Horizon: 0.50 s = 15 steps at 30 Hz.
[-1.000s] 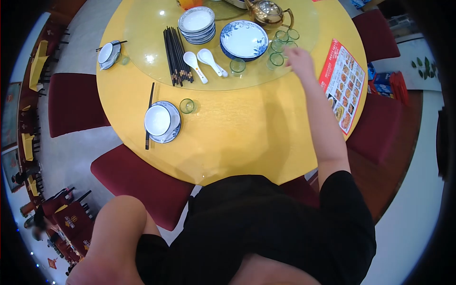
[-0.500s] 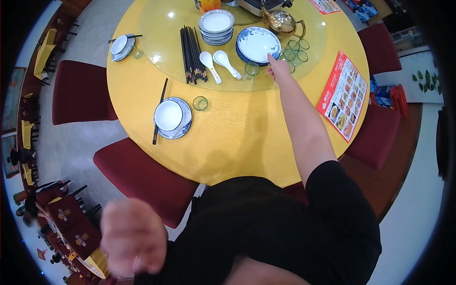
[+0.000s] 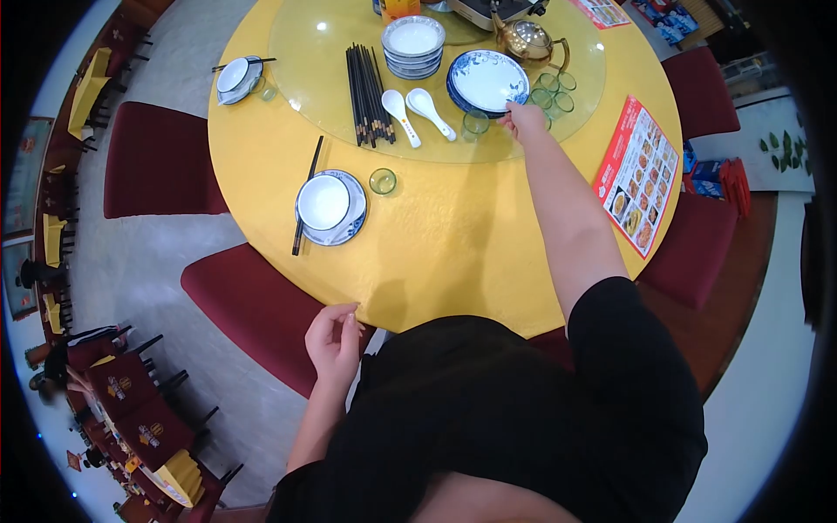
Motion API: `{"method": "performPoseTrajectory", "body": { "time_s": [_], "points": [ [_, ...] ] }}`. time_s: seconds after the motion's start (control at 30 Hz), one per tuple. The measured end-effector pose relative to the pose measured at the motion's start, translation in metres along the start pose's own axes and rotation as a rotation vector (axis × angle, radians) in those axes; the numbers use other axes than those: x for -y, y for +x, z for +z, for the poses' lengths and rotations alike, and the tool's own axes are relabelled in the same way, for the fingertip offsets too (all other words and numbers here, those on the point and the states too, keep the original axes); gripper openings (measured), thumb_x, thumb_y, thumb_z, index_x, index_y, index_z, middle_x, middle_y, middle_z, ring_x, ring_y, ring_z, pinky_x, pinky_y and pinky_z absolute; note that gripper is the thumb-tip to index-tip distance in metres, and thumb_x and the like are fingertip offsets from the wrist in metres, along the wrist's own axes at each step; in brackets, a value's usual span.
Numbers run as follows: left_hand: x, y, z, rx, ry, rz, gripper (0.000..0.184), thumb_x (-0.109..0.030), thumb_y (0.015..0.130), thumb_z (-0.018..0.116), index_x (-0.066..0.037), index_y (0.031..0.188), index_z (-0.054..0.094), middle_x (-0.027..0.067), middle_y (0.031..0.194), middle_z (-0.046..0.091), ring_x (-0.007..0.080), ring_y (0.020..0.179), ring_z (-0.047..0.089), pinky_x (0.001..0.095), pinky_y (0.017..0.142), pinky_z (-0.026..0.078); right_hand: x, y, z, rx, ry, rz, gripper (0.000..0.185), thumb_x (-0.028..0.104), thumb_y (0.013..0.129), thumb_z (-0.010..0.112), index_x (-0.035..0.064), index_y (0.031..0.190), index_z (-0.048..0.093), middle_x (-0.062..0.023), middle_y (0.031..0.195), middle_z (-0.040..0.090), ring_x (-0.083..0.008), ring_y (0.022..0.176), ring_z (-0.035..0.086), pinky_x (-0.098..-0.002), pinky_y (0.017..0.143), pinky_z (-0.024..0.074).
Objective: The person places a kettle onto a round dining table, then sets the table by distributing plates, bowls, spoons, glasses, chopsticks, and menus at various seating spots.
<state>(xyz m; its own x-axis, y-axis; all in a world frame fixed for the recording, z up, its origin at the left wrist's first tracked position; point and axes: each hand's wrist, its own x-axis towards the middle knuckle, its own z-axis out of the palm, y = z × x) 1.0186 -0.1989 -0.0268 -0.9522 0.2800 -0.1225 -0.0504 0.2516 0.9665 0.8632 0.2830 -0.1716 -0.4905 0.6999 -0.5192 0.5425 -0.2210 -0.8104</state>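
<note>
My right hand [image 3: 527, 123] reaches over the glass turntable, its fingers closed on the near rim of the top plate [image 3: 490, 80] in a stack of white plates with blue floral edges. Green glass cups [image 3: 553, 92] stand to the right of the stack, and one more glass [image 3: 475, 125] sits at its left front. Near the table's front edge, my left hand [image 3: 335, 338] hangs with loosely bent fingers, holding nothing. Two white spoons [image 3: 431, 113], a bundle of black chopsticks [image 3: 370, 96] and a stack of bowls [image 3: 413, 45] lie left of the plates.
A place setting with a bowl [image 3: 323, 202], plate, chopsticks [image 3: 309, 193] and a green glass [image 3: 383, 181] lies at front left. A gold teapot [image 3: 527, 41] stands behind the plates. At right is a menu sheet [image 3: 639, 176]. Maroon chairs [image 3: 161, 159] surround the yellow table [image 3: 436, 261].
My left hand has moved up and right toward the table edge, its fingers loosening. My right hand has closed on the plate rim. The view has shifted slightly.
</note>
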Motion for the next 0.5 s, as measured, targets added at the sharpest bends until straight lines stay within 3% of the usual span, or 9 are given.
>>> {"method": "performPoseTrajectory", "body": {
  "time_s": [0.13,0.23,0.33,0.5],
  "points": [
    [0.008,-0.003,0.004,-0.031,-0.126,-0.096,0.012,0.003,0.09,0.05,0.003,0.099,0.059,0.0028,0.077,0.056,0.0066,0.067,0.053,0.0199,0.062,0.044,0.003,-0.011,-0.003,-0.017,0.377,-0.049,0.013,0.01,0.086,0.056,-0.0028,0.086,0.054,-0.0135,0.075,0.064,-0.0163,0.052,0.06,-0.0232,0.04,0.0444],
    [0.017,-0.007,0.01,0.021,-0.103,-0.097,0.012,-0.002,0.093,0.049,0.002,0.101,0.057,0.0024,0.08,0.054,0.0076,0.071,0.053,0.0206,0.063,0.044,0.006,-0.015,-0.021,0.028,0.405,-0.176,0.012,0.01,0.086,0.056,-0.0014,0.089,0.054,-0.0114,0.077,0.063,-0.0159,0.055,0.061,-0.0229,0.044,0.047],
    [0.017,0.002,0.032,0.047,-0.124,-0.101,0.012,-0.004,0.093,0.051,0.002,0.101,0.059,0.0028,0.081,0.055,0.0074,0.071,0.053,0.021,0.064,0.045,0.016,-0.047,-0.055,0.059,0.295,-0.304,0.019,0.011,0.086,0.055,-0.0062,0.093,0.056,-0.0147,0.078,0.064,-0.0201,0.059,0.065,-0.0264,0.052,0.0537],
    [0.04,0.037,0.111,0.35,0.024,-0.132,0.019,-0.014,0.094,0.055,0.0,0.103,0.063,0.0046,0.084,0.061,0.0092,0.07,0.056,0.0209,0.063,0.045,-0.051,-0.14,-0.144,0.191,0.436,-0.173,0.018,0.016,0.091,0.054,0.0002,0.096,0.06,-0.0081,0.086,0.065,-0.0131,0.068,0.062,-0.0256,0.063,0.0535]
  ]
}}
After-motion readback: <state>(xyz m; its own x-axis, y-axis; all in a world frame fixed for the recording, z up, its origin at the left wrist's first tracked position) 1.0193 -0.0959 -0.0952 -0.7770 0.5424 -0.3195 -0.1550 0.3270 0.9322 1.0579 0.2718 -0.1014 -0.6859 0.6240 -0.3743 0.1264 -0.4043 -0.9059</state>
